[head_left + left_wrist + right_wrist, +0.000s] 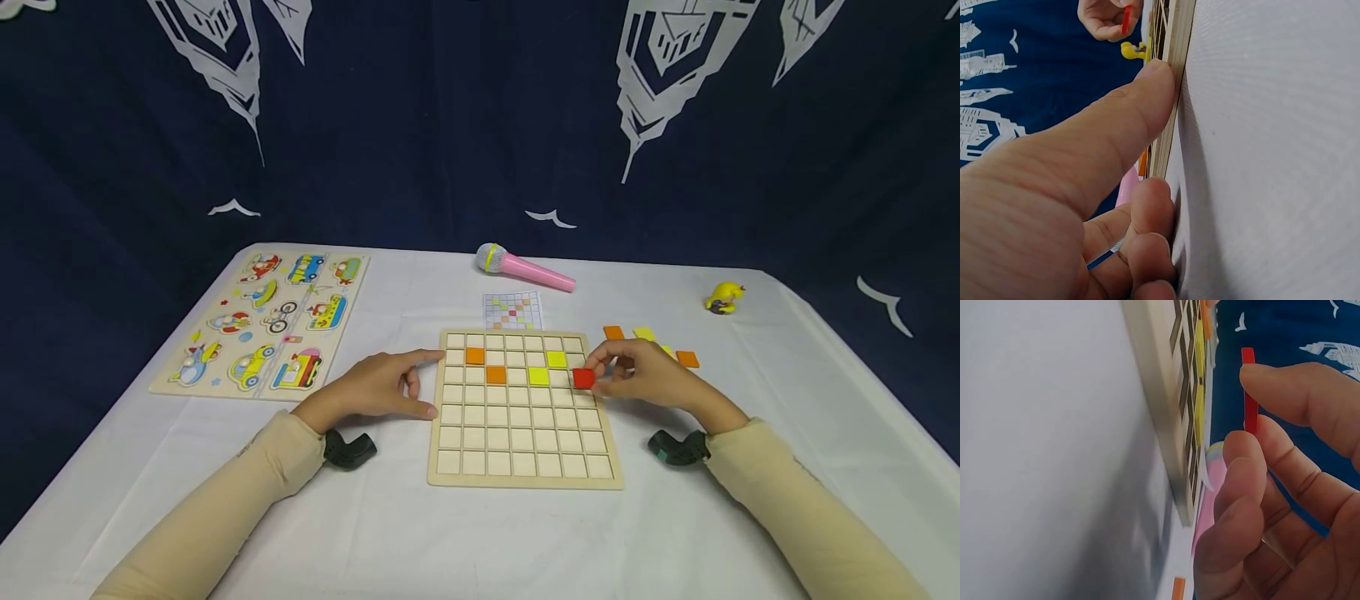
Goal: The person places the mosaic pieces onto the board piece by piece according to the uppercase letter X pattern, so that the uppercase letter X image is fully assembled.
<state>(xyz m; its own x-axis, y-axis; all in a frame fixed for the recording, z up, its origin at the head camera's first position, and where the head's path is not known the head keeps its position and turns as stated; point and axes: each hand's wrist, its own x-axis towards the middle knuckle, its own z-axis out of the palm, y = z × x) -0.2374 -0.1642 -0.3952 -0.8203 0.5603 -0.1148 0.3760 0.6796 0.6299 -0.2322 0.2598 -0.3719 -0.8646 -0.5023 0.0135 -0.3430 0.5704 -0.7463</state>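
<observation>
Biggest thing first: the white table [480, 533] is being used as the work surface, and the wooden grid board [525, 408] is lying flat in the middle of it. It's being steadied by the left hand [382, 387] at its 9 o'clock edge, with the thumb and fingertips being pressed straight against the rim and nothing being curled round or picked up.

Progress-wise, it looks like early days. Only four cells are being occupied so far: two orange tiles [475, 356] toward 11 o'clock of the board and two yellow tiles [557, 359] toward 1 o'clock, all in the upper rows. The remaining cells are being left bare. A small pattern card [513, 310] is being kept just past the board at 12 o'clock, and more coloured squares seem to be shown on it than are laid down, so most of the filling is probably still to be done.

A little stock of loose tiles [687, 359], orange and yellow, is being kept at 2 o'clock off the board, partly hidden behind the right hand [645, 375].

Smallest bit: the red tile [583, 378] is being pinched between thumb and fingertips of the right hand, held just above the board's 3 o'clock edge, third row down, not yet seated in a cell.
</observation>
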